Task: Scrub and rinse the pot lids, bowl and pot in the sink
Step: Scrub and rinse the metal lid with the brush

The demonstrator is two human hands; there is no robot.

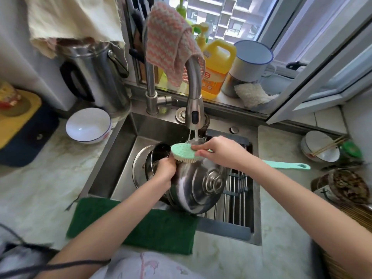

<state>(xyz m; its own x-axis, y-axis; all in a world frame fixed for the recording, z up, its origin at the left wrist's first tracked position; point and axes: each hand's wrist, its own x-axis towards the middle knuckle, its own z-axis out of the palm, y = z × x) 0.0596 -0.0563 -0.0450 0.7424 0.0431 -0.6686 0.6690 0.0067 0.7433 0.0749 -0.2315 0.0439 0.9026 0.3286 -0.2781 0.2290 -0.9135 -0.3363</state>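
A domed stainless-steel pot lid (pixel 201 184) is held on edge above the steel sink (pixel 118 158), its rim gripped by the left hand (pixel 165 170). A mint-green long-handled brush (pixel 182 151) is clasped by the right hand (pixel 219 152), bristles pressed on the lid's upper edge. A dark pot (pixel 161 150) is seen inside the sink's left part.

The tilted steel pot lid (pixel 199 190), the pot (pixel 161 151) and a glass lid (pixel 137 170) crowd the middle of the sink (pixel 120 150), with the faucet head (pixel 194 113) hanging close above. A slatted rack (pixel 235 200) covers the right side, leaving bare sink floor only along the left wall.
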